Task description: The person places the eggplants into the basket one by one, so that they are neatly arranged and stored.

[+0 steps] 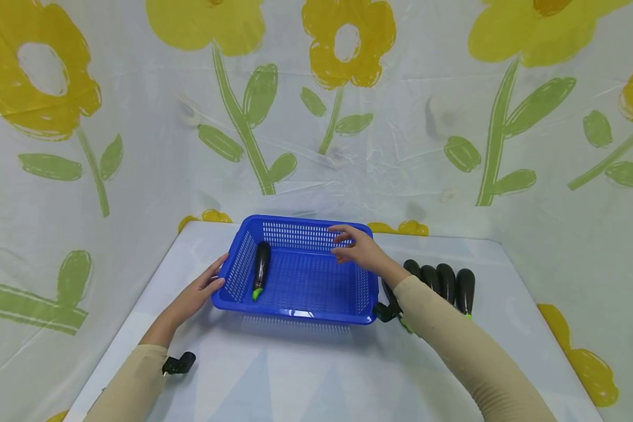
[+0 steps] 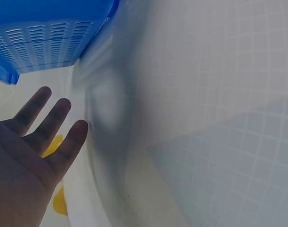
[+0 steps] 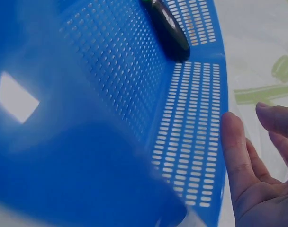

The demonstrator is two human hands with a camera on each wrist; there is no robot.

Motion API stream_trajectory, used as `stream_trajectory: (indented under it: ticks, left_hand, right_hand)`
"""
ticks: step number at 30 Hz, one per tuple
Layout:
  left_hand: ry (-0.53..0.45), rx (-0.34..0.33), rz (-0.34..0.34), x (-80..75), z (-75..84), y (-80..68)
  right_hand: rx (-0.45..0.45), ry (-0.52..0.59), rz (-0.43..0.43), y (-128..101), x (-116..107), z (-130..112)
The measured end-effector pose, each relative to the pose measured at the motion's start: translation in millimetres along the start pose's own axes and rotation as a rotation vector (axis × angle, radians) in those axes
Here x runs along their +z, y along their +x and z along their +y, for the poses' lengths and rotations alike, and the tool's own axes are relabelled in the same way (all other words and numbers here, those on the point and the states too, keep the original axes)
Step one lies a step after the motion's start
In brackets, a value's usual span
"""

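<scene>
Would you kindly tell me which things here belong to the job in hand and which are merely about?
Job, seemingly: basket, eggplant inside, eggplants beside it, left hand, right hand.
Merely about: table, flowered sheet, wrist cameras.

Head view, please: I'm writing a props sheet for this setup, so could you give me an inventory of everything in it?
Basket: one, blue, on the table
Eggplant: one, dark with a green stem end, inside the basket at its left end
More eggplants: at least four, dark, on the table right of the basket, partly hidden by the right sleeve
Table: one, whitish with pale triangles, under the basket
Flowered sheet: whitish with yellow flowers and green leaves, behind and beside the table; number of pieces unclear
Wrist devices: two, black, one at each wrist
Sleeves: two, beige, on both arms
Left hand: one, bare, at the basket's left end
Right hand: one, bare, above the basket's right part
</scene>
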State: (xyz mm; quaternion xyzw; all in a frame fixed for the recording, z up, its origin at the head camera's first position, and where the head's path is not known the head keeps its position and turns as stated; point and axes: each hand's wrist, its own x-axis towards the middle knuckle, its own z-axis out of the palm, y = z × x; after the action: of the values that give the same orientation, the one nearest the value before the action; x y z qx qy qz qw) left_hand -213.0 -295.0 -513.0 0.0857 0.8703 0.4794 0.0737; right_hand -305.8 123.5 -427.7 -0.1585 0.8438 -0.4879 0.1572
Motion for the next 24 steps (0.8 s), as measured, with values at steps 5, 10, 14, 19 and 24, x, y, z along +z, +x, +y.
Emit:
stream_trajectory:
  ticks: [5, 10, 14, 19, 24]
  left_hand:
    - [-0.008, -0.001, -0.001, 0.6, 0.8, -1.3]
    - [-0.01, 0.003, 0.0, 0.7, 0.6, -0.4]
    - [-0.007, 0.004, 0.0, 0.6, -0.7, 0.0]
    - [-0.01, 0.0, -0.001, 0.0, 1.5, -1.0]
    - [-0.013, -0.004, -0.003, -0.4, 2.3, -1.2]
  right_hand:
    - [0.026, 0.003, 0.008, -3, -3, 5]
    - [0.034, 0.01, 0.014, -8, -8, 6]
    - [0.034, 0.035, 0.019, -10, -12, 9]
    - [0.04, 0.068, 0.029, -13, -17, 14]
    - [0.031, 0.072, 0.039, -17, -24, 19]
